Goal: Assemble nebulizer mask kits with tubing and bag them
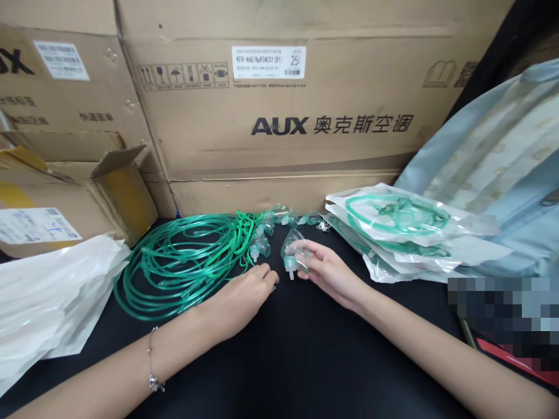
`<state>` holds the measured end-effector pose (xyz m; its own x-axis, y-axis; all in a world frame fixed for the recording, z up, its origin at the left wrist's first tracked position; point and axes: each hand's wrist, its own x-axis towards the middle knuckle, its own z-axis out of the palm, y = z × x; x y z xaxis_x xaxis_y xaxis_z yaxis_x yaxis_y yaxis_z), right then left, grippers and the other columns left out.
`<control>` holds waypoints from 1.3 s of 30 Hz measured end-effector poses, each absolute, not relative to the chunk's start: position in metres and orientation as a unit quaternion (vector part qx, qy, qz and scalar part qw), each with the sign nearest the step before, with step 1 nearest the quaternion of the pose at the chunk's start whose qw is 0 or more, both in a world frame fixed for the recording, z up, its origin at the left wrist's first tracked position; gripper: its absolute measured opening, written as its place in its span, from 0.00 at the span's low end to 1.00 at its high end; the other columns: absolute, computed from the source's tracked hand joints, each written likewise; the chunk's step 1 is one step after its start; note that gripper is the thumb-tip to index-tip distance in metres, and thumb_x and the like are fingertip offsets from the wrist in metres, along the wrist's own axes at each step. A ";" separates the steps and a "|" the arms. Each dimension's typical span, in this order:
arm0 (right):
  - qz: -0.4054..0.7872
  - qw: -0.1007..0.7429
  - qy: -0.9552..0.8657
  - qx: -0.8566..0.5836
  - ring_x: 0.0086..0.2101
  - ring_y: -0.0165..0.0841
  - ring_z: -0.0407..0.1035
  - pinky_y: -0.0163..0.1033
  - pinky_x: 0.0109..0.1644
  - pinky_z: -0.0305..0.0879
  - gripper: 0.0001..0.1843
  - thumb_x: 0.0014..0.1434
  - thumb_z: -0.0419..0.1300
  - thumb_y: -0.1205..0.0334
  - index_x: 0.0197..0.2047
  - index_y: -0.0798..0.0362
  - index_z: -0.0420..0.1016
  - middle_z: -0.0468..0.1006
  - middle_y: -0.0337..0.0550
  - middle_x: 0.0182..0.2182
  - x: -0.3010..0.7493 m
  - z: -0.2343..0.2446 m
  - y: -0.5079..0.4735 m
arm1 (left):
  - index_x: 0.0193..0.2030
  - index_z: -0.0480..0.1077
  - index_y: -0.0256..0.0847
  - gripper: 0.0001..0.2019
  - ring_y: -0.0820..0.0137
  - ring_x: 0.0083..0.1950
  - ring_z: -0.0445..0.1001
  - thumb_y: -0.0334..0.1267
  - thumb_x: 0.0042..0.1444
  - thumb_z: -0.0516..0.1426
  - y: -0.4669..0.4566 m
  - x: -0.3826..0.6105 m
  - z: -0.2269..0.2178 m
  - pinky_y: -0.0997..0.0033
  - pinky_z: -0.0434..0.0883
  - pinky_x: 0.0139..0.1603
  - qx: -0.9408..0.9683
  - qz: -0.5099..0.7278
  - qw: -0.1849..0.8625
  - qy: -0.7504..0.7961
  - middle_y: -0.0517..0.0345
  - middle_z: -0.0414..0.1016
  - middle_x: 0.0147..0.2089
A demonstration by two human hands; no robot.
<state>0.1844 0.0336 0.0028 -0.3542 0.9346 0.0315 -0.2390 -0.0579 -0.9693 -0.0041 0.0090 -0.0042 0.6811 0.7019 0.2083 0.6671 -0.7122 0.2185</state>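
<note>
A clear oxygen mask (290, 242) with a white nozzle pointing down is held by my right hand (325, 270), whose fingers grip its right side. To its left, my left hand (247, 297) is held palm down with the fingers curled together; whatever is between the fingertips is hidden. Right beyond it lie bright green elastic straps (244, 235) and another clear mask (261, 243). Coils of green tubing (168, 262) rest behind my left forearm. More clear masks (283, 214) sit in a loose row farther back.
White pouches (61, 297) lie at the left, by an open carton (74, 198). Sealed bags with green tubing and masks (397, 218) are stacked at the right. A large cardboard box (279, 157) closes off the back of the black table (301, 361). Light blue cloth (471, 157) is at right.
</note>
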 end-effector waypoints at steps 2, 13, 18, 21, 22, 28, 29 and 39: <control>0.631 0.450 -0.522 -0.357 0.25 0.24 0.58 0.33 0.28 0.54 0.10 0.45 0.65 0.62 0.32 0.55 0.72 0.68 0.36 0.26 0.184 0.002 0.033 | 0.40 0.66 0.37 0.12 0.69 0.37 0.68 0.30 0.61 0.42 0.011 -0.003 -0.004 0.68 0.68 0.39 0.906 0.165 0.066 0.384 0.53 0.66 0.39; 0.622 0.434 -0.533 -0.376 0.23 0.25 0.60 0.33 0.26 0.54 0.07 0.44 0.64 0.63 0.29 0.56 0.76 0.70 0.38 0.23 0.183 -0.004 0.032 | 0.30 0.70 0.38 0.07 0.74 0.26 0.67 0.39 0.51 0.56 0.018 0.008 -0.006 0.76 0.65 0.26 0.671 0.471 0.385 0.423 0.60 0.69 0.25; 0.677 0.419 -0.514 -0.320 0.30 0.30 0.65 0.36 0.32 0.62 0.10 0.50 0.59 0.56 0.31 0.54 0.75 0.72 0.42 0.30 0.183 0.004 0.027 | 0.30 0.71 0.37 0.06 0.73 0.27 0.68 0.37 0.46 0.60 0.022 0.008 -0.006 0.76 0.66 0.26 0.613 0.494 0.457 0.413 0.59 0.71 0.26; 0.689 0.412 -0.504 -0.318 0.32 0.33 0.66 0.38 0.34 0.64 0.18 0.52 0.54 0.48 0.32 0.55 0.74 0.72 0.44 0.31 0.184 0.008 0.025 | 0.30 0.72 0.37 0.06 0.72 0.31 0.69 0.38 0.47 0.59 0.023 0.009 -0.007 0.76 0.65 0.26 0.619 0.485 0.459 0.413 0.56 0.73 0.31; 0.681 0.407 -0.512 -0.329 0.31 0.32 0.66 0.37 0.33 0.64 0.18 0.52 0.55 0.48 0.31 0.55 0.73 0.71 0.43 0.30 0.183 0.009 0.024 | 0.30 0.72 0.37 0.06 0.71 0.33 0.69 0.38 0.47 0.59 0.023 0.009 -0.007 0.76 0.64 0.26 0.627 0.487 0.448 0.411 0.54 0.73 0.34; 0.596 0.379 -0.610 -0.360 0.22 0.26 0.64 0.32 0.26 0.59 0.14 0.48 0.63 0.53 0.31 0.55 0.69 0.68 0.35 0.23 0.178 0.002 0.023 | 0.28 0.73 0.37 0.06 0.69 0.39 0.67 0.38 0.49 0.58 0.023 0.009 -0.010 0.76 0.63 0.28 0.661 0.504 0.369 0.416 0.54 0.68 0.36; 0.588 0.378 -0.619 -0.359 0.22 0.25 0.64 0.32 0.25 0.58 0.15 0.47 0.64 0.53 0.30 0.55 0.68 0.67 0.34 0.22 0.178 0.000 0.023 | 0.28 0.73 0.37 0.06 0.70 0.38 0.67 0.38 0.50 0.58 0.023 0.009 -0.010 0.76 0.63 0.28 0.662 0.503 0.367 0.416 0.55 0.68 0.35; 0.558 0.386 -0.632 -0.375 0.22 0.23 0.63 0.31 0.25 0.60 0.18 0.39 0.69 0.56 0.26 0.56 0.65 0.69 0.34 0.22 0.177 -0.002 0.024 | 0.25 0.73 0.37 0.04 0.69 0.36 0.69 0.36 0.44 0.62 0.024 0.008 -0.011 0.73 0.64 0.32 0.647 0.517 0.401 0.392 0.55 0.73 0.32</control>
